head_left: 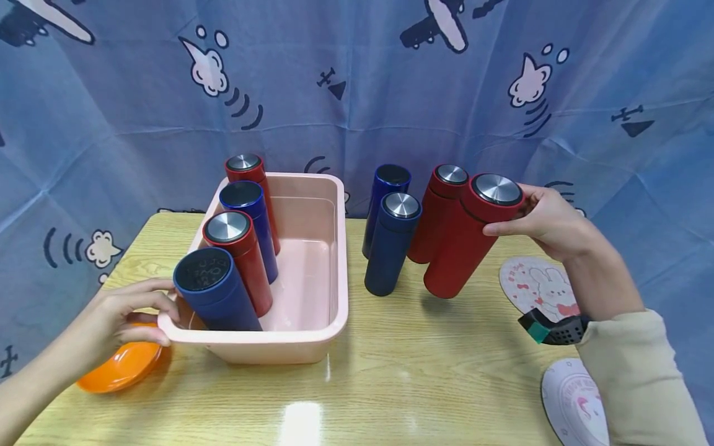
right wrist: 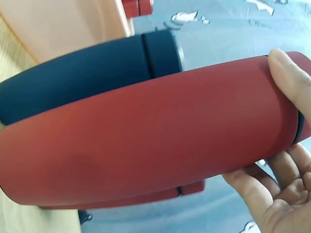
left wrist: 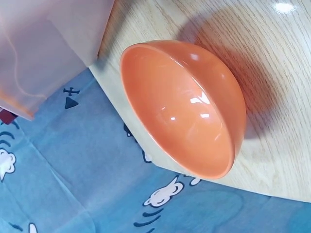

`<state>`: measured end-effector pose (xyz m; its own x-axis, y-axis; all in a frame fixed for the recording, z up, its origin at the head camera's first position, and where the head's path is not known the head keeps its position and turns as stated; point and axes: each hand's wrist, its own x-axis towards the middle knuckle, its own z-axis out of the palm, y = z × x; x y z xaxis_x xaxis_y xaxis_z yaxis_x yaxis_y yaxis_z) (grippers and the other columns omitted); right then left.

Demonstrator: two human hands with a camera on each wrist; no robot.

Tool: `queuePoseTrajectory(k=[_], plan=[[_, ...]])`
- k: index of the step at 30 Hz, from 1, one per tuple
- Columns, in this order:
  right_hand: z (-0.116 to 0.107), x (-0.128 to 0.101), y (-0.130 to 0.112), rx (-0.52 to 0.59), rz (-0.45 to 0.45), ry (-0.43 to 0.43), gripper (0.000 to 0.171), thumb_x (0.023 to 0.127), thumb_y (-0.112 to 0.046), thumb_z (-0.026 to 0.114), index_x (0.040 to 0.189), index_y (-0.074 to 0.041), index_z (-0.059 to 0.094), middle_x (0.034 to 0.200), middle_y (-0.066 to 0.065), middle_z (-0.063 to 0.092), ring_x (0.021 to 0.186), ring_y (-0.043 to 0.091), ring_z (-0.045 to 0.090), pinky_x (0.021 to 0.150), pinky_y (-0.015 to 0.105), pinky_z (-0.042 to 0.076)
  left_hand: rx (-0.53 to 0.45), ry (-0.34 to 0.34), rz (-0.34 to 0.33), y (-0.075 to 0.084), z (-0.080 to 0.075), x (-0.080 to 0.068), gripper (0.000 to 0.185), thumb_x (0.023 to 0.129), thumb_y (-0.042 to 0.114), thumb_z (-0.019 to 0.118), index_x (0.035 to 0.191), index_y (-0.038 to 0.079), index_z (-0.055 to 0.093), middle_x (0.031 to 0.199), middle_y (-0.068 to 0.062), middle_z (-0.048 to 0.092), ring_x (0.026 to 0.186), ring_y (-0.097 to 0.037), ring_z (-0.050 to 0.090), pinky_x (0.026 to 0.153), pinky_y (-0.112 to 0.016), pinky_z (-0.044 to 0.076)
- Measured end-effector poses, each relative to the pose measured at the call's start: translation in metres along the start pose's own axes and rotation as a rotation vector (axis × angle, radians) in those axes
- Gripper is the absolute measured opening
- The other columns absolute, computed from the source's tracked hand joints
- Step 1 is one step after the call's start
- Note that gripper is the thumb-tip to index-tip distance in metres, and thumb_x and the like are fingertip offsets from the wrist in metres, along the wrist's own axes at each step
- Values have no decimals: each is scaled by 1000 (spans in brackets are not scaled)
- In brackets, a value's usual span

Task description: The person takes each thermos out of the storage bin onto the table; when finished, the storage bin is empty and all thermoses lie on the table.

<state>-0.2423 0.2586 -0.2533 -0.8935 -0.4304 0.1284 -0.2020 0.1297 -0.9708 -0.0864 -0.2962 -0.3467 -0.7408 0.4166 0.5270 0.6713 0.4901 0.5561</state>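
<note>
Worktop (head_left: 424,378) of pale wood carries a pink plastic tub (head_left: 312,334) w/ four flasks inside. Left hand (head_left: 119,319) grips its near rim. Right hand (head_left: 543,223) clasps a tilted red metal-capped flask (head_left: 465,244) by the cap end, base barely off the wood; looks mid-transfer imo, next needs a lift over the tub wall.

The left hand (head_left: 125,313) reaches in from the lower left, forearm bare, near the front left corner of the tabletop; its fingers curl forward and the thumb lies along the underside. The right hand (head_left: 543,223) is raised at the right side, wrist bent, thumb (right wrist: 291,77) and fingers (right wrist: 286,167) gripping, a cream sleeve (head_left: 636,371) and dark wrist strap (head_left: 558,329) behind it.
</note>
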Motion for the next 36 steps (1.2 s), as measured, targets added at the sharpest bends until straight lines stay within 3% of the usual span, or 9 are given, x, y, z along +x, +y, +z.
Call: queuePoseTrajectory(k=[6,13,20,36], plan=[[-8,-3,21,3,31,21,41,80,16,66,105,-16,69,97,-2,72,87,9,66,73,19,55,-18,3,0,0,0,-1,50,49,-13,82,87,15,67,115,12,62,111,3,52,70,-12,54],[-18,-3,43,36,6,1,43,81,17,64,109,-15,67,100,-3,71,91,9,66,78,18,54,-28,5,-3,0,0,-2,51,49,-15,82,87,14,66,118,11,60,110,2,53,70,-12,54],[-21,9,64,57,30,27,46,81,17,64,109,-19,69,100,-4,71,91,8,65,76,19,55,-5,5,-10,1,0,0,50,49,-12,83,87,16,66,108,9,64,112,4,52,70,-12,54],[-14,33,75,-31,70,22,40,82,12,68,103,-22,69,96,-6,71,87,9,65,76,19,54,6,-6,-24,2,1,0,54,48,-15,82,87,17,66,113,13,61,110,4,52,70,-11,54]])
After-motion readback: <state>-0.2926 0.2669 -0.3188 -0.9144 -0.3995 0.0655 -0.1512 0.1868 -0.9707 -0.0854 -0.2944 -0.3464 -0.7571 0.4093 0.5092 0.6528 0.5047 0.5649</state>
